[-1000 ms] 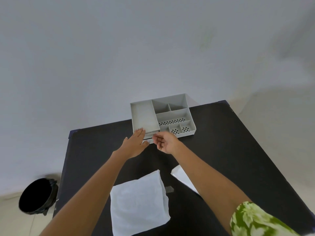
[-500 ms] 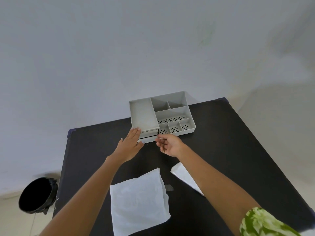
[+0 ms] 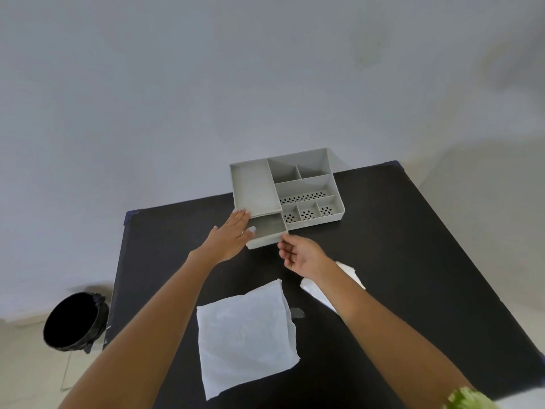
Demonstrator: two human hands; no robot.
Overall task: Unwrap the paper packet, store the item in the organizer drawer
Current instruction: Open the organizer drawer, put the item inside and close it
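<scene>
A grey organizer [image 3: 306, 184] with several compartments stands at the far side of the black table [image 3: 413, 261]. Its drawer [image 3: 267, 231] sticks out partway toward me at the front left, and the part that shows holds nothing. My left hand [image 3: 231, 239] lies flat with its fingertips on the organizer's front left corner and the drawer's left edge. My right hand [image 3: 302, 255] pinches the drawer's front right corner. Whether it also holds a small item, I cannot tell. An unfolded white paper sheet [image 3: 244, 329] lies near me between my forearms.
A second white paper [image 3: 349, 271] lies partly under my right forearm. A small grey scrap [image 3: 297, 313] sits beside the unfolded sheet. A black bin [image 3: 73, 321] stands on the floor left of the table. A pale wall rises behind the organizer.
The drawer has slid out toward me, drawn by my right hand at its front right corner. My left hand stays pressed on the organizer's front left.
</scene>
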